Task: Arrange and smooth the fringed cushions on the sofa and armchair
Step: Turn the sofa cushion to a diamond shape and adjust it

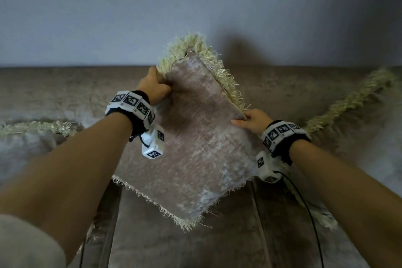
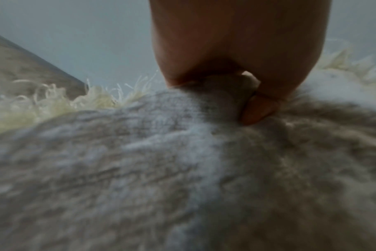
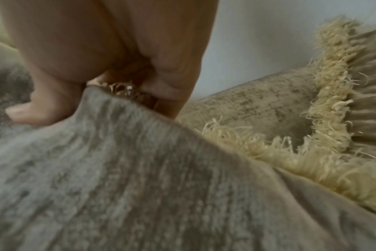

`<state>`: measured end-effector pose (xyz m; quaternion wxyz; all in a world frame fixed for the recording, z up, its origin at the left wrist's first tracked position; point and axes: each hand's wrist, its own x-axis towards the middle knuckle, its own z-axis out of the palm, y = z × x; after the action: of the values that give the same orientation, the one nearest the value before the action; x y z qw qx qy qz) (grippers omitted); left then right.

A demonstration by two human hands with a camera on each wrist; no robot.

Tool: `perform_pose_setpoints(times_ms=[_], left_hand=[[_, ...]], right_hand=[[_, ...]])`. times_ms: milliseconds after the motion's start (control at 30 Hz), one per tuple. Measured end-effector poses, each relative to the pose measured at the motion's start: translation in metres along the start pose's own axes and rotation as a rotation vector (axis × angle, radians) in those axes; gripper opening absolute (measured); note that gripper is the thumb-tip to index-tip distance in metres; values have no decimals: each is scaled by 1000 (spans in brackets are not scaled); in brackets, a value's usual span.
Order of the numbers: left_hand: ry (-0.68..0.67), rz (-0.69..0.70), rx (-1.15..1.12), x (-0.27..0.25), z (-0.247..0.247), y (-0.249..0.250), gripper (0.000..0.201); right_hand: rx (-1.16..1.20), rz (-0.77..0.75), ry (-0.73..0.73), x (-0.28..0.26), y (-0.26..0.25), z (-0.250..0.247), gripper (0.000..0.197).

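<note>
A taupe velvet cushion with a cream fringe hangs tilted like a diamond above the sofa seat. My left hand grips its upper left edge, the thumb pressing a fold of fabric; the left wrist view shows the same cushion bunched under my left hand. My right hand pinches the right corner, thumb on the front face. In the right wrist view my right hand holds the cushion at its edge, thumb over the velvet.
A second fringed cushion leans on the sofa back at the right, also seen as a cushion in the right wrist view. A third fringed cushion lies at the left. The sofa back meets a pale wall.
</note>
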<state>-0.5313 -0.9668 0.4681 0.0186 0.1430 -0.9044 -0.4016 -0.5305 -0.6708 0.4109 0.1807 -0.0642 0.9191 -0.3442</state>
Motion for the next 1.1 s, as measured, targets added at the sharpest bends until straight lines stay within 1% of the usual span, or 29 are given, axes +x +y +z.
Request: perform_pose_setpoints(times_ms=[33, 100, 167, 200, 233, 300, 333, 367, 400, 433, 467, 500, 533, 567, 600, 633, 667, 700, 733, 800, 833, 900, 1000, 1100], left_hand=[[-16, -7, 9, 2, 7, -5, 57], [-91, -37, 37, 3, 21, -21, 51], [-152, -62, 91, 0, 35, -40, 52], [-147, -55, 94, 0, 42, -50, 54], [-104, -29, 90, 1, 48, -59, 56], [78, 12, 60, 0, 52, -71, 63], [181, 2, -1, 1, 51, -76, 67], [247, -24, -76, 1, 49, -81, 72], [247, -65, -148, 3, 48, -87, 76], [195, -111, -190, 4, 47, -93, 77], [116, -155, -195, 3, 46, -100, 75], [32, -181, -162, 1, 47, -105, 73], [-35, -185, -103, 0, 48, -112, 71], [-85, -162, -32, -2, 50, -117, 66], [-119, -126, 41, -2, 52, -121, 59], [-144, -94, 103, -2, 54, -123, 52], [-162, -83, 148, 0, 56, -123, 48], [-167, -89, 173, 1, 57, -121, 45], [-153, -100, 177, 3, 58, -119, 43], [-78, -89, 145, 6, 58, -108, 42], [-40, -72, 129, 8, 56, -101, 44], [4, -31, 120, 13, 51, -88, 48], [-10, 36, 149, 19, 41, -73, 54], [-49, 18, 194, 17, 43, -75, 48]], right_hand=[[-32, 25, -15, 2, 6, 3, 48], [-163, 96, -102, 2, 18, 12, 43], [-243, 138, -172, 0, 32, 25, 39], [-250, 140, -174, 0, 39, 30, 39], [-239, 156, -148, 1, 44, 33, 39], [-231, 196, -71, 7, 51, 32, 31], [-255, 218, -40, 10, 52, 29, 29], [-292, 229, 1, 14, 54, 24, 30], [-287, 219, 45, 18, 56, 22, 34], [-229, 187, 80, 19, 57, 20, 41], [-141, 146, 83, 20, 58, 21, 51], [-39, 116, 43, 18, 57, 23, 62], [39, 119, -45, 17, 54, 26, 75], [70, 120, -128, 18, 53, 30, 88], [47, 105, -184, 21, 54, 36, 95], [7, 83, -220, 24, 55, 41, 86], [-42, 75, -223, 26, 53, 45, 63], [-91, 64, -188, 30, 53, 46, 44], [-134, 69, -146, 31, 51, 45, 44], [-205, 48, -57, 30, 43, 37, 56], [-211, 13, -10, 30, 40, 31, 57], [-191, -1, 40, 33, 38, 17, 56], [-167, -10, 32, 34, 34, 4, 55], [-125, 3, 5, 38, 39, 11, 54]])
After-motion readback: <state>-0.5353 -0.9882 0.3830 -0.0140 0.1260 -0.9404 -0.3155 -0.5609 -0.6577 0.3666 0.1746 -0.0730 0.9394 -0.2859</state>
